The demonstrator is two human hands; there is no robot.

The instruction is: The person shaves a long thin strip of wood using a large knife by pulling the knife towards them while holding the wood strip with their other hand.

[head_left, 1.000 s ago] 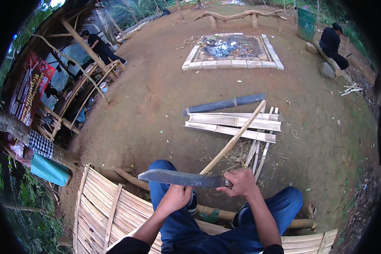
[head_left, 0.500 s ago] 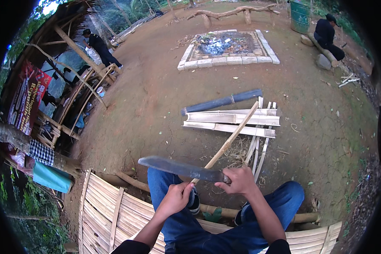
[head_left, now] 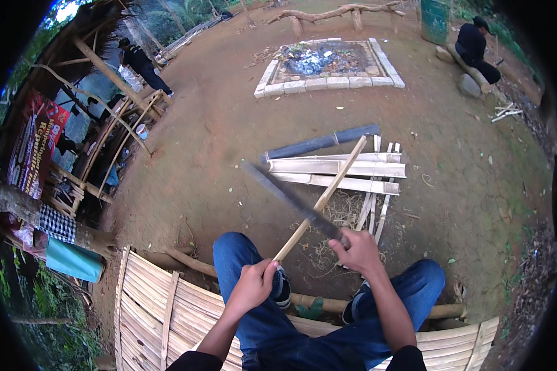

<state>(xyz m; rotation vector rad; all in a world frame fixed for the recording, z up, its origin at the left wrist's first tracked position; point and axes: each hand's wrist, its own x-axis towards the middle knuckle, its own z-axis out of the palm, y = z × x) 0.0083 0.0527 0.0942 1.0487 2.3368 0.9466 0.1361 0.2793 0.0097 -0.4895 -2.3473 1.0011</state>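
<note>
My left hand (head_left: 254, 284) is closed round the near end of a long bamboo strip (head_left: 342, 173), which slants away up to the right. In my right hand (head_left: 357, 250) is the handle of a machete (head_left: 284, 196). Its dark blade, a little blurred, crosses the strip about halfway along and points away to the left. Beyond the strip, split bamboo halves (head_left: 334, 183) lie on the ground beside a dark, unsplit-looking bamboo length (head_left: 322, 143). Thin bamboo slats (head_left: 384, 217) rest under and near them, with pale curled shavings (head_left: 343, 213) around.
I sit on a bamboo slat bench (head_left: 145, 297). Ahead is a stone-edged fire pit (head_left: 328, 83) with ash. A person (head_left: 476, 49) sits on a log at the far right; another person (head_left: 143, 65) stands by a bamboo shelter (head_left: 105, 74) at the left.
The machete has moved away from me along the strip, its tip swinging from pointing left to pointing forward-left. My right hand has moved slightly forward; my left keeps its hold.
</note>
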